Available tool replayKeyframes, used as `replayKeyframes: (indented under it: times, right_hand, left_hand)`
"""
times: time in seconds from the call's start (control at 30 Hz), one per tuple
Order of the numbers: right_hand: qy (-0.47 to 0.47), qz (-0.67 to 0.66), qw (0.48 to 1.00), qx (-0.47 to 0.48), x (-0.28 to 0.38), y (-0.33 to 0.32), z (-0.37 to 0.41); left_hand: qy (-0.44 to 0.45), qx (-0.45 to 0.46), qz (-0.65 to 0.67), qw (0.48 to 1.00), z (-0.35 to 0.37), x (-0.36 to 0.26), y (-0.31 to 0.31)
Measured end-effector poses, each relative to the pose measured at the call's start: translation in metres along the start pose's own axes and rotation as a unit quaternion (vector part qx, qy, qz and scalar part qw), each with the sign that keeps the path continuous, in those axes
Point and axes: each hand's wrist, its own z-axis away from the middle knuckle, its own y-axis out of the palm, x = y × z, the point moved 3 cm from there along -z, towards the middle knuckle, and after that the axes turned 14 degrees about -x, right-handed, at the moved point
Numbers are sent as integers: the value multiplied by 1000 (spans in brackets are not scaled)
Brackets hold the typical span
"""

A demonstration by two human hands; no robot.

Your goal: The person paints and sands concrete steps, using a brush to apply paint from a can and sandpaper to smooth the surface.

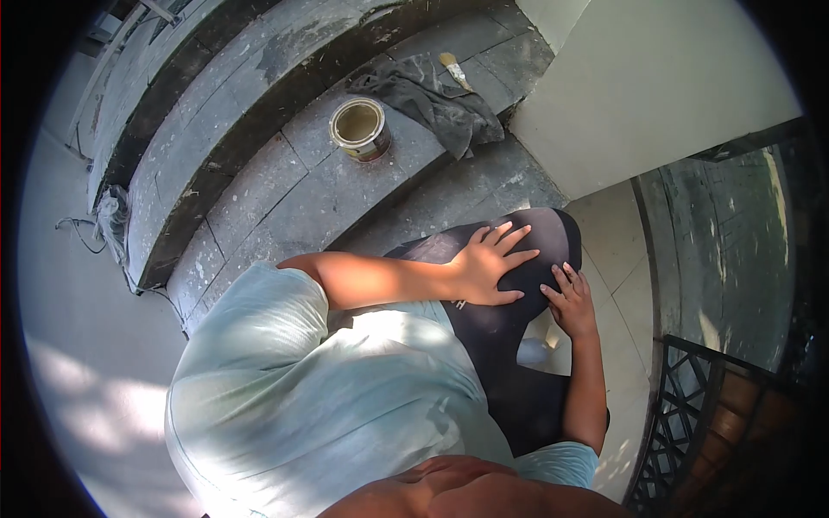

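Observation:
My left hand [494,265] lies palm down with fingers spread on the dark trousers [548,237] over my bent knee. My right hand [571,302] rests against the side of the same knee, fingers apart, holding nothing. Beyond the knee, an open paint can [361,131] with a pale rim stands upright on a grey stone step. Right of it a crumpled dark cloth [445,112] hangs over the step's edge. A paintbrush [454,72] with a pale handle lies just behind the cloth. Neither hand touches these things.
Curved grey tiled steps [259,186] spattered with pale specks rise toward the upper left. A pale wall [648,95] stands at the upper right. Plastic wrapping [112,216] and a cable lie at the left step ends. A black metal lattice [682,406] stands at lower right.

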Motion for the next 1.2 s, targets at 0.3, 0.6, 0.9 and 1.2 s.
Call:
replayKeyframes:
  times: [0.3, 0.6, 0.9, 1.2]
  right_hand:
    - [81, -35, 996, 9, 12, -12, -10]
    - [107, -36, 992, 48, 19, -24, -13]
    - [140, -89, 982, 85, 22, -40, -20]
    - [167, -132, 974, 82, 18, -45, -14]
  left_hand:
    - [4, -14, 23, 1000, 1, 0, -1]
    - [3, 4, 29, 1000, -2, 0, -1]
    - [55, -86, -175, 979, -72, 68, -22]
    - [-205, 97, -420, 879, -78, 116, -64]
